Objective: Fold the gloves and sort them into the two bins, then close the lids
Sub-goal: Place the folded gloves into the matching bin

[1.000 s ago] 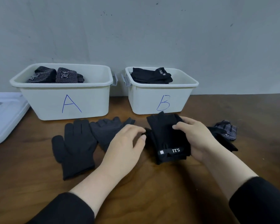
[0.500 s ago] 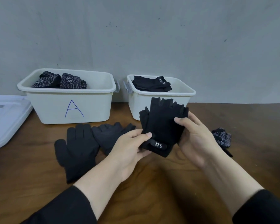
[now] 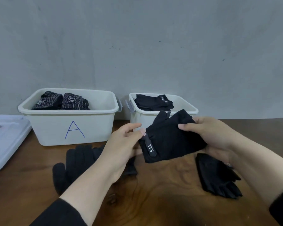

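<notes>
A flat white plastic lid (image 3: 5,137) lies at the left edge of the dark brown wooden worktop (image 3: 162,201), under a grey concrete wall (image 3: 137,38). Above the worktop, before the two white open bins (image 3: 69,126), the left hand (image 3: 121,150) pinches and the right hand (image 3: 214,136) grips a black fingerless glove (image 3: 171,141).

Black glove (image 3: 171,137) now tilted, perhaps folded.

Both forearms reach forward, left hand (image 3: 121,147) and right hand (image 3: 214,136) raised, fingers (image 3: 189,127) pinching inward
</notes>
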The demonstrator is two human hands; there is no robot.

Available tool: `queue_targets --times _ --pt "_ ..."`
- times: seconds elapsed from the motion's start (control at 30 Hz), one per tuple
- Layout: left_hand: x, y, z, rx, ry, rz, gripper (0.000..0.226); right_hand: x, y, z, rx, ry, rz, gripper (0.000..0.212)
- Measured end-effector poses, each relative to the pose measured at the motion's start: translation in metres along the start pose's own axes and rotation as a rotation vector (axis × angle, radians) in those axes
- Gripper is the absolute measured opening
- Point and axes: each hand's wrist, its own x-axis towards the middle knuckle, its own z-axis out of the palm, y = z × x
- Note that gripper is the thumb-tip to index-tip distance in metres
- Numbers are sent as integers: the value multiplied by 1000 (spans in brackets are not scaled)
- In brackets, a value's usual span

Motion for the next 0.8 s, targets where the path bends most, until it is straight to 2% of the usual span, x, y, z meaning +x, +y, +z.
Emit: queue_targets --times 0.1,0.2,0.33,0.43,0.57,0.63,0.7,0.73,0.77,0.8 --pt "17 12 -5 154 98 158 26 12 -32 -15 -79 122 -107 18" --pt "34 24 -14 598 186 382 27 34 -67 -33 -191 239 -184 19" --pt "58 28 -18 1070 221 620 30 79 -97 -44 -215 270 -196 19" --pt "73 30 -22 1118 228 651 29 118 -111 -40 -116 230 -172 26" --pt "84 28 -27 1133 247 694 27 165 -125 -23 106 194 -130 19" --pt "86 26 -27 1134 250 694 31 187 -111 -13 103 166 -57 15" --pt "88 23 -28 1151 251 690 36 208 -83 -7 -184 232 -15 34" --pt "88 21 -28 1174 241 690 38 215 -68 -7 -458 307 -48 48" --pt "88 19 -28 1207 228 695 41 220 -55 -9 -752 417 -155 56" --pt "89 17 -27 1247 216 702 44 221 -45 -8 -953 485 -313 54"
